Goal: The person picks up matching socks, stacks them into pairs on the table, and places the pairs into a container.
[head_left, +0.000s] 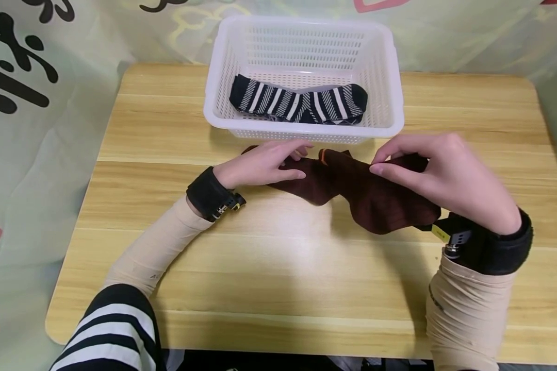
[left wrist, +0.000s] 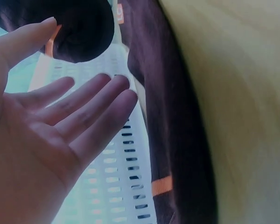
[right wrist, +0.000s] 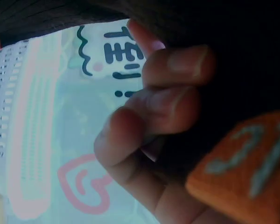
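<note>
My right hand [head_left: 438,167] pinches a dark brown sock [head_left: 385,206] between thumb and fingertips, and the sock hangs above the table. An orange patch [right wrist: 245,170] with pale lettering shows on it beside the curled fingers [right wrist: 170,105] in the right wrist view. Another dark brown sock [head_left: 306,180] lies flat on the table, partly hidden under my left hand [head_left: 266,162]. That hand is held over it with loosely extended fingers and nothing in its grip. The left wrist view shows the lying sock [left wrist: 163,116] with a thin orange stripe, beyond the fingertips.
A white perforated plastic basket [head_left: 304,129] stands at the back of the wooden table [head_left: 278,288], just behind the brown socks. Inside it lie black and white striped socks [head_left: 301,103]. A patterned cloth [head_left: 469,36] hangs behind the table.
</note>
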A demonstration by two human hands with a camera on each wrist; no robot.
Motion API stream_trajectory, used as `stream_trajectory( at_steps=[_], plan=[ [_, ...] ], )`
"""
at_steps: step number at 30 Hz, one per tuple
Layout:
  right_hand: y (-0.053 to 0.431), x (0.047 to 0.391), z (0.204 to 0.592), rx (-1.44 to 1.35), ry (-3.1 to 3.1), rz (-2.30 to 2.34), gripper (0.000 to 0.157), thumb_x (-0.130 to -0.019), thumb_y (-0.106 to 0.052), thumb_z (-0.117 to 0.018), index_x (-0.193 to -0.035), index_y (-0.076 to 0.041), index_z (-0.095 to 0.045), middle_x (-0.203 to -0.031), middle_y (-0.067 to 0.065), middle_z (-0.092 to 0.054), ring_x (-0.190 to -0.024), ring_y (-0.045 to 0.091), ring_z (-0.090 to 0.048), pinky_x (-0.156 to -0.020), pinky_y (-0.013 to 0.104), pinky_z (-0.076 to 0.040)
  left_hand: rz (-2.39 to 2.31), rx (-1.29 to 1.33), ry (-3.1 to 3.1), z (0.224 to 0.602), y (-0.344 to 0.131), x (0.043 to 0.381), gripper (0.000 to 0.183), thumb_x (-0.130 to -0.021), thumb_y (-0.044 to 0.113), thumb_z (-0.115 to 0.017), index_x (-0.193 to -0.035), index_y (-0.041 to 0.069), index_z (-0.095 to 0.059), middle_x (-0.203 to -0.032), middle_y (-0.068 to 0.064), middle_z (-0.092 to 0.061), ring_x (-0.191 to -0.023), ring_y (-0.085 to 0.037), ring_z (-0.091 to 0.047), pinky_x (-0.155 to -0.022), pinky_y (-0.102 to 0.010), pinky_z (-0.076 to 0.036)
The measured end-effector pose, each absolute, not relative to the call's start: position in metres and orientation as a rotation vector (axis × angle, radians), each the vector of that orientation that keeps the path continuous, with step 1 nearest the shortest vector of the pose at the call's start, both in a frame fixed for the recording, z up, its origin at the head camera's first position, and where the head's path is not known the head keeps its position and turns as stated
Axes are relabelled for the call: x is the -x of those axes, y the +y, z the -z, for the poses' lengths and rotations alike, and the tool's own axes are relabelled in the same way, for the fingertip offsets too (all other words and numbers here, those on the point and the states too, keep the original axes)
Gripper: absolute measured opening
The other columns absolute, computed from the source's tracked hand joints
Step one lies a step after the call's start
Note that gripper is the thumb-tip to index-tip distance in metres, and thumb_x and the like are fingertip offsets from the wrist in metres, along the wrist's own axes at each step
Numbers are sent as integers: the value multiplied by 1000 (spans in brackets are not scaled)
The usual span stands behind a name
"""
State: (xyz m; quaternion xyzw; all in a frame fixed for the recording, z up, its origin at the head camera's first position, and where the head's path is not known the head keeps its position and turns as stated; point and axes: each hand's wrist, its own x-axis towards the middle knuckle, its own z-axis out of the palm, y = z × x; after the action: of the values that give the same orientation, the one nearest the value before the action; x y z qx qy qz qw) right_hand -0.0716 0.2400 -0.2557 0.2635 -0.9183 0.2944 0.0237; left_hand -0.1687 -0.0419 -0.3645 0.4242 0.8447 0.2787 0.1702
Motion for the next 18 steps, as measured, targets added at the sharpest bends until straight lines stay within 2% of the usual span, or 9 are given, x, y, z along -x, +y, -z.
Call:
stream_trajectory(
  at_steps=[7,11,15,18],
  plan=[
    [228,68,257,-969,-2800,-886,18,-85,-7,-75,-89,-24,-70,-83,-13,-70,-80,-10,-58,-76,5,-42,-882,-1293,2392,368,-38,166,67,-96,33,-62,-151,10,-32,-147,-10,-49,-134,-19,-50,-116,-34,-36],
    [223,67,258,-1029,-2792,-893,15,-86,-9,-74,-91,-23,-71,-84,-10,-71,-81,-10,-58,-76,5,-43,-946,-1387,2352,370,-37,164,58,-97,32,-61,-147,11,-41,-148,-6,-49,-137,-16,-45,-117,-30,-32],
    [222,68,260,-1026,-2797,-908,13,-87,-9,-73,-91,-22,-70,-83,-8,-71,-79,-10,-58,-75,5,-42,-1011,-1466,2295,371,-36,165,33,-99,27,-58,-128,11,-60,-129,-1,-61,-123,-11,-53,-110,-27,-39],
    [224,71,262,-988,-2808,-914,12,-88,-10,-72,-90,-21,-70,-83,-7,-72,-79,-10,-57,-75,5,-42,-1023,-1441,2291,369,-39,167,18,-100,24,-58,-111,12,-66,-107,1,-66,-101,-10,-58,-96,-29,-46]
  ],
)
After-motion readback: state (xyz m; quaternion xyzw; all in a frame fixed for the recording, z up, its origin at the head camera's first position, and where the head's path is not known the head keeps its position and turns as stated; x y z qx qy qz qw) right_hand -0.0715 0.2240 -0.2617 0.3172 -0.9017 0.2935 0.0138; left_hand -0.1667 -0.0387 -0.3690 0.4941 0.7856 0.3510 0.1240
